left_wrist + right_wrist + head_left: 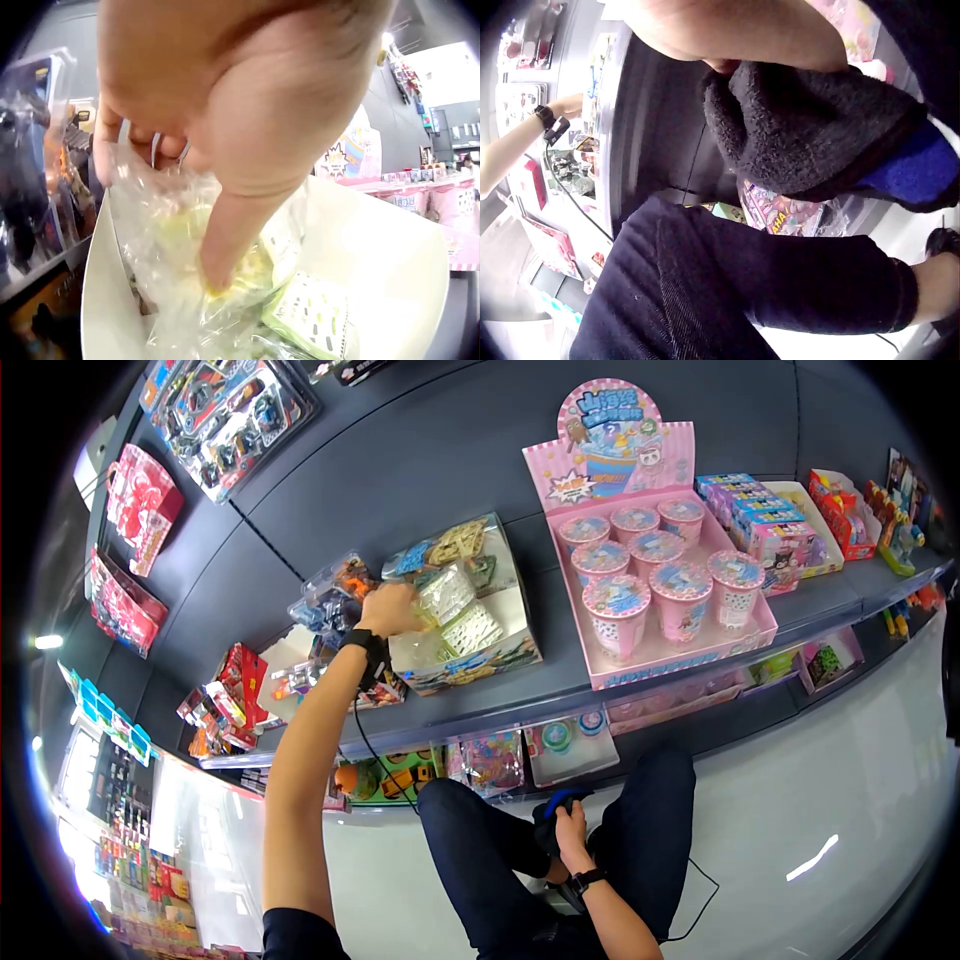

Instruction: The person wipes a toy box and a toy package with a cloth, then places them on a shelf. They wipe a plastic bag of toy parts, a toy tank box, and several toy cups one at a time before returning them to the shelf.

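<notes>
My left hand (388, 610) reaches into an open cardboard display box (475, 662) on the shelf. Up close in the left wrist view, its thumb and fingers pinch a crinkled clear plastic packet (169, 262) with something yellow-green inside. Beside that packet lies another one with a white, dark-speckled card (311, 315). My right hand (572, 835), low between the knees, grips a fuzzy black cloth (795, 135) with a bright blue part (922, 169).
A pink tray (640, 675) of lidded cups stands right of the box. Blister-packed toys (335, 595) crowd its left side. Small boxes (760, 525) line the shelf farther right. More toys sit on the lower shelf, below the shelf edge (560, 705). A thin cable (375, 755) hangs from the left wrist.
</notes>
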`<state>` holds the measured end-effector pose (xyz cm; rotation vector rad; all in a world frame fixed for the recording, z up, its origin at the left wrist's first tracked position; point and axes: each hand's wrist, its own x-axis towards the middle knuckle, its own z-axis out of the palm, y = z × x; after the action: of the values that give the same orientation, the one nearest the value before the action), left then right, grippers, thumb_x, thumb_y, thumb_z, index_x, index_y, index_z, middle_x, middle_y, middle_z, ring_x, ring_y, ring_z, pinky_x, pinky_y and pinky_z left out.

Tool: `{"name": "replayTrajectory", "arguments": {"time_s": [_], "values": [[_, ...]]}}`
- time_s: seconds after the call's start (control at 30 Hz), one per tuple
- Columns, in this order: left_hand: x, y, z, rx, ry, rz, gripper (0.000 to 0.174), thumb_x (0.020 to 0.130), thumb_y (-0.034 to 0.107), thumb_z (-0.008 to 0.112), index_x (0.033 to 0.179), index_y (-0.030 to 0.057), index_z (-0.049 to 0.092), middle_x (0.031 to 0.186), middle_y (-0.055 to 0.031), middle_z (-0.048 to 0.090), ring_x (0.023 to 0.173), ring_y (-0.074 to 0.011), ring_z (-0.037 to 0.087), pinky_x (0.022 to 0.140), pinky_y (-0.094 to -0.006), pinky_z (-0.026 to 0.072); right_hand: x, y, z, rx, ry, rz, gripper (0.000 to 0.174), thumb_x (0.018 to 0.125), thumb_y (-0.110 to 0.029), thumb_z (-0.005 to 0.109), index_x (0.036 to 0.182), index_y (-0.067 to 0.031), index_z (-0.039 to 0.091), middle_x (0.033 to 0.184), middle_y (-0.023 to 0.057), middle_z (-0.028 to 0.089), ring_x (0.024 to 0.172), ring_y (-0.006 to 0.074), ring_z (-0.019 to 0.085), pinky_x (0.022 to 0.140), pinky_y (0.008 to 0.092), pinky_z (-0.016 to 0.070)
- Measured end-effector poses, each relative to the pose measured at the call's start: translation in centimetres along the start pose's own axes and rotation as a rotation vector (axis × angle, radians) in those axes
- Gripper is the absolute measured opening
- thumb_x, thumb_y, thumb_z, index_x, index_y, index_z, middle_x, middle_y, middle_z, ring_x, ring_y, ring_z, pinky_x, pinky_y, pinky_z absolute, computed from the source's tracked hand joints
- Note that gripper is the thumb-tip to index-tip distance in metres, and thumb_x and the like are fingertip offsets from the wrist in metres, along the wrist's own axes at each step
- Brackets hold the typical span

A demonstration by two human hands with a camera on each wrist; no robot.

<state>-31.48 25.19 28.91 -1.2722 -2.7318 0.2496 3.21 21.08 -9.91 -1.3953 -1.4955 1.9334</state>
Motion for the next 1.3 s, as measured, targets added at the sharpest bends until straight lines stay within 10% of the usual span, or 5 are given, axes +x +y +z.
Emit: {"name": "replayTrajectory", "arguments": {"time_s": [0.4, 0.73, 0.87, 0.97, 1.3], "values": [[-5.6, 6.0, -2.0, 0.051, 0.639, 0.243, 0.051, 0.076, 0.018, 0.063, 0.121, -0.0032, 0.053, 0.126, -0.0181, 0.051, 0.117, -0.0349, 0.047, 0.096, -0.0458, 0.0388, -0.1, -0.4, -0.6, 0.04, 0.02, 0.006, 0.051, 0.087, -0.026, 0.054, 0.129, 0.0025, 0.047, 0.119, 0.0288, 0.058, 0.112, 0.0442, 0.054, 0.097, 0.0435, 0.0411], [-33.9, 14.3, 9.8, -0.119, -0.012, 0.417, 0.051, 0.078, 0.026, 0.064, 0.125, 0.0099, 0.056, 0.14, -0.0153, 0.043, 0.131, -0.0376, 0.035, 0.108, -0.056, 0.0227, -2.0, -3.8, -1.9, 0.146, 0.129, -0.22, 0.037, 0.087, -0.028, 0.063, 0.109, 0.0002, 0.052, 0.101, 0.0237, 0.063, 0.096, 0.0386, 0.062, 0.082, 0.0425, 0.0465], [-37.4, 14.5, 16.4, -0.342, 0.11, 0.234, 0.053, 0.08, 0.023, 0.06, 0.131, 0.0098, 0.052, 0.146, -0.0161, 0.036, 0.136, -0.0371, 0.029, 0.11, -0.0554, 0.0186, -3.9, -6.6, -4.4, 0.702, -0.144, -0.324, 0.029, 0.096, -0.015, 0.055, 0.122, -0.003, 0.053, 0.115, 0.0015, 0.058, 0.105, 0.0123, 0.053, 0.093, 0.0282, 0.0411], [-38.5, 15.1, 16.2, -0.484, 0.215, 0.128, 0.053, 0.08, 0.021, 0.058, 0.131, 0.0097, 0.052, 0.147, -0.0165, 0.035, 0.138, -0.0362, 0.027, 0.111, -0.0548, 0.017, -6.2, -9.6, -7.6, 1.109, -0.37, 0.124, 0.036, 0.095, -0.02, 0.054, 0.128, -0.0057, 0.051, 0.125, 0.005, 0.058, 0.112, 0.0167, 0.056, 0.096, 0.0328, 0.0443], [-41.0, 16.9, 13.3, -0.533, 0.223, 0.316, 0.052, 0.082, 0.023, 0.058, 0.133, 0.0137, 0.053, 0.149, -0.0142, 0.034, 0.139, -0.0355, 0.027, 0.112, -0.0539, 0.018, -9.9, -9.5, -18.9, 1.172, -0.106, -0.164, 0.035, 0.097, -0.023, 0.05, 0.127, -0.0051, 0.052, 0.122, 0.0059, 0.059, 0.109, 0.018, 0.057, 0.094, 0.0329, 0.0454]]}}
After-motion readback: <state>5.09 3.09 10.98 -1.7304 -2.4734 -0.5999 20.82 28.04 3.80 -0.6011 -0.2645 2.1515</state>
